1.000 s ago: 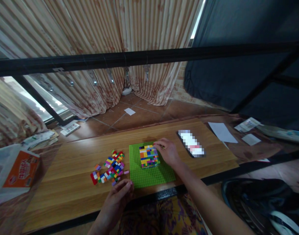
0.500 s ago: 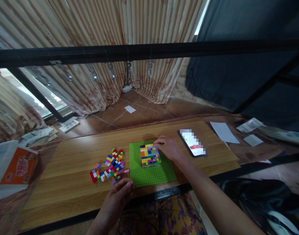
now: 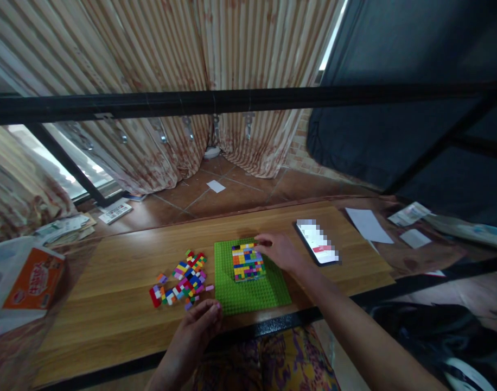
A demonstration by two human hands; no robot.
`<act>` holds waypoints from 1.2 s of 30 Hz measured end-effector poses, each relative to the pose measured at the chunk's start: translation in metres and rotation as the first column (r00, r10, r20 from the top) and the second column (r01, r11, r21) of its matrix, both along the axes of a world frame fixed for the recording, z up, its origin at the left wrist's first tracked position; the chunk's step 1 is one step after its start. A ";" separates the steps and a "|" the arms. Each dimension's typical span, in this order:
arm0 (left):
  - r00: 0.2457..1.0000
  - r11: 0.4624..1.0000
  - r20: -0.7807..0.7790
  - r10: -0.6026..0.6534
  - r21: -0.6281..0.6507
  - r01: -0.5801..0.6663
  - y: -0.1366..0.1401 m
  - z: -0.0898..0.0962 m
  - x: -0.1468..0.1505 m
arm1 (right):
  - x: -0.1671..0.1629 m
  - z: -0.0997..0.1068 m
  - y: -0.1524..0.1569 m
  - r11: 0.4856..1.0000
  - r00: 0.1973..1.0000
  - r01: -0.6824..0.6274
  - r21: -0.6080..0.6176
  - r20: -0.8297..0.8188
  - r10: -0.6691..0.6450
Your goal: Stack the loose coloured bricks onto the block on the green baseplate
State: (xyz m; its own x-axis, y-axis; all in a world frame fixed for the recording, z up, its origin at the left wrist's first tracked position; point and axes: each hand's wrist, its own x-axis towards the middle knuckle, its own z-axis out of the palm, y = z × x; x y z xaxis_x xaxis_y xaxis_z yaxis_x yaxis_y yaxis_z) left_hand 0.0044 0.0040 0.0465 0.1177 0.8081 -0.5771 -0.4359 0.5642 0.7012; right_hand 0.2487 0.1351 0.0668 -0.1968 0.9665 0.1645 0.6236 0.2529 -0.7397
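A green studded baseplate (image 3: 252, 298) lies on the wooden table, bearing a square built from multicoloured toy bricks (image 3: 247, 265). My right hand (image 3: 276, 251) is at the far right corner of this build, thumb and fingers pinched together; whatever is between the fingertips is too small to make out. Close to the near left corner of the baseplate, my left hand (image 3: 202, 321) has its fingers curled, with a small pink toy brick (image 3: 218, 306) between thumb and forefinger. Left of the baseplate is a spread pile of loose toy bricks (image 3: 187, 279) in many colours.
A phone (image 3: 317, 244) with a lit, blurred screen rests on the table (image 3: 110, 293) to the right. White paper (image 3: 369, 225) lies beyond the table's right end. A plastic box (image 3: 29, 282) with an orange label stands at the left. A black bar (image 3: 248, 100) crosses above.
The view has tilted slightly, so everything sits a little differently. My right fingertips remain at the build's far right corner, and my left hand keeps its place with the pink brick.
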 end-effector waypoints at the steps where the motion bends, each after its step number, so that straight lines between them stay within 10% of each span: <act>1: 1.000 1.000 -0.002 0.009 -0.003 -0.009 -0.001 0.001 0.000 | -0.002 -0.002 -0.006 0.998 0.998 0.061 0.023 -0.022 -0.060; 6: 1.000 1.000 -0.005 0.002 0.013 -0.002 -0.001 0.001 0.002 | -0.028 -0.006 -0.062 0.982 0.977 0.126 0.141 -0.189 -0.098; 15: 0.972 0.961 0.004 -0.235 0.149 0.231 -0.001 -0.002 0.011 | -0.064 0.008 -0.134 0.982 0.958 -0.166 -0.093 -0.252 0.138; 27: 0.961 0.957 0.102 -0.258 0.166 0.240 -0.004 0.002 0.032 | -0.047 0.007 -0.132 0.980 0.926 -0.122 -0.158 -0.373 0.055; 36: 0.987 0.993 0.106 -0.116 0.022 0.115 -0.002 -0.010 0.019 | 0.003 -0.008 -0.042 0.973 0.943 0.225 0.051 -0.262 -0.204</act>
State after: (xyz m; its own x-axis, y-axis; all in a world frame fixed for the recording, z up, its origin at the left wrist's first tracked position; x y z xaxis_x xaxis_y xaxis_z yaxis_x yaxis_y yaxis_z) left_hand 0.0229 0.0021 0.0367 0.2713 0.7946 -0.5431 -0.4416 0.6042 0.6633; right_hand 0.2516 0.0929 0.0592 0.0716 0.9630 0.2598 0.4645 0.1983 -0.8631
